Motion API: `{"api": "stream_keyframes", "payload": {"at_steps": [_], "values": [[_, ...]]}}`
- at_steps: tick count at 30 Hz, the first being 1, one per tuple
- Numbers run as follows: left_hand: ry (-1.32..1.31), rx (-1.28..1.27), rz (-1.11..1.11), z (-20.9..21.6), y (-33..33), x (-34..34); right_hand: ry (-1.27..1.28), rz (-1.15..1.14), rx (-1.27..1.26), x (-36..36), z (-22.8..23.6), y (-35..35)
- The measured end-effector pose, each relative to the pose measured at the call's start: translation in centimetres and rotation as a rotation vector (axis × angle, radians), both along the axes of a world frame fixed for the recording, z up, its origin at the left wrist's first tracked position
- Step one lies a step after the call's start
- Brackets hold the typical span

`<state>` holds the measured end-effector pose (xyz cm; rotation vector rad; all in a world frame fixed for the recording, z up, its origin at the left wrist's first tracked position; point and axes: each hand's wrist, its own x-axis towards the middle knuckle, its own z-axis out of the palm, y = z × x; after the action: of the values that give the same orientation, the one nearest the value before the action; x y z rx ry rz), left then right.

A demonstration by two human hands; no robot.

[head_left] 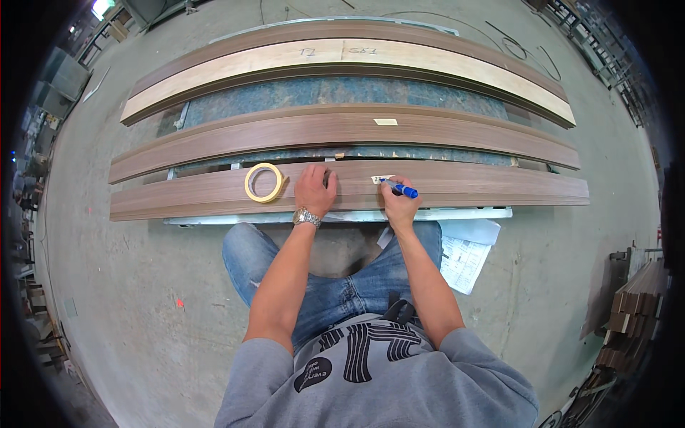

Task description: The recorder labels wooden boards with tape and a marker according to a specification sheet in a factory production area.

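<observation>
My right hand point(401, 205) grips a blue marker point(407, 190), its tip at a small pale strip of tape point(376, 180) with dark marks on it. That strip is stuck on the nearest brown wood-grain board point(485, 187). My left hand point(314, 191) lies on the same board with its fingers forward and thumb apart, holding nothing; a metal watch is on that wrist. Just left of it, a roll of yellow masking tape point(249, 185) rests on the board. On the middle board point(285, 132) sits another blank-looking tape strip point(386, 122).
Farther off, more long boards, one with a pale face point(271, 57), lie across a blue-topped support point(342, 96). Printed papers point(465, 262) are at my right knee. Stacked brown profiles point(631, 314) stand at the right, and a cable point(514, 48) lies on the floor.
</observation>
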<state>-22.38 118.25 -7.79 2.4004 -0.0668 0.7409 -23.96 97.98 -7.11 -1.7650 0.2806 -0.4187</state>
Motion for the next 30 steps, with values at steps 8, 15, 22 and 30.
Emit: {"api": "stream_keyframes", "payload": {"at_steps": [8, 15, 22, 30], "values": [[-0.012, -0.008, -0.008, -0.1, -0.1, -0.3, 0.07, -0.036, 0.094, 0.1, 0.0, -1.3], [0.007, 0.003, 0.0, -0.1, -0.4, -0.1, 0.042, -0.027, 0.02, 0.1, -0.3, -1.7], [0.011, -0.004, -0.007, -0.1, -0.2, -0.1, 0.085, -0.055, 0.016, 0.2, 0.2, -1.3], [0.019, -0.006, -0.006, 0.0, -0.3, -0.2, 0.047, -0.012, 0.081, 0.3, -0.5, -1.4]]}}
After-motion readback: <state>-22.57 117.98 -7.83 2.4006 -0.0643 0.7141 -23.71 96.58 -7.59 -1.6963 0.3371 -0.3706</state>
